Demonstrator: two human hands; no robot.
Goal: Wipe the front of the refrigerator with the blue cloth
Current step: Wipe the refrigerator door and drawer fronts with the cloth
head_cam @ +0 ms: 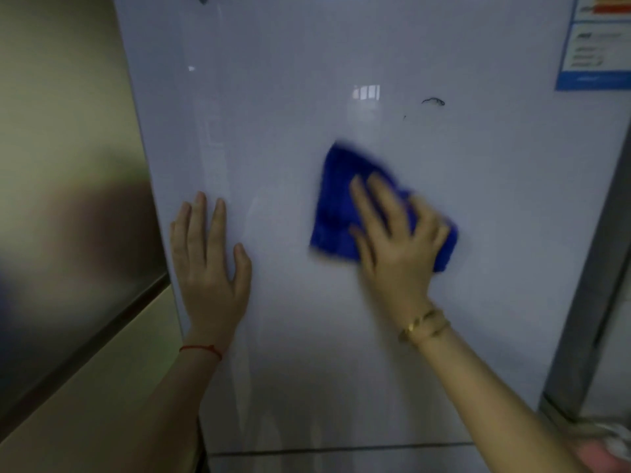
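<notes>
Pressing flat on the glossy white refrigerator door [307,80], the right hand [396,240] pins the blue cloth [336,206] against the panel approx. at mid-height, a bit right of centre. Fingers are spread and mostly straight over the cloth, w/ the thumb lying along its lower left part; palm covers the cloth's right half, so the grip is an open-palm press, not a pinch. Cloth is bunched into a rough triangle, peak pointing up, one corner poking out past the hand's right side; both cloth and hand are motion-blurred. Left hand [208,264] lies flat on the same door near its left edge, fingers straight and close together, thumb angled out to the right, holding nothing; well apart from the cloth. Red string bracelet [201,349] on the left wrist, gold bracelet [421,324] on the right wrist. Small dark squiggle mark [433,101] sits on the door above and right of the cloth, not touching it. Blue-bordered label sticker [596,52] at the door's top right corner, text too blurred to read. Horizontal seam [341,450] crosses the door near the bottom edge. Left of the fridge: a brushed-metal panel [68,233] w/ a beige cabinet front [102,387] below it. Right of the door: a grey vertical edge [597,268].
</notes>
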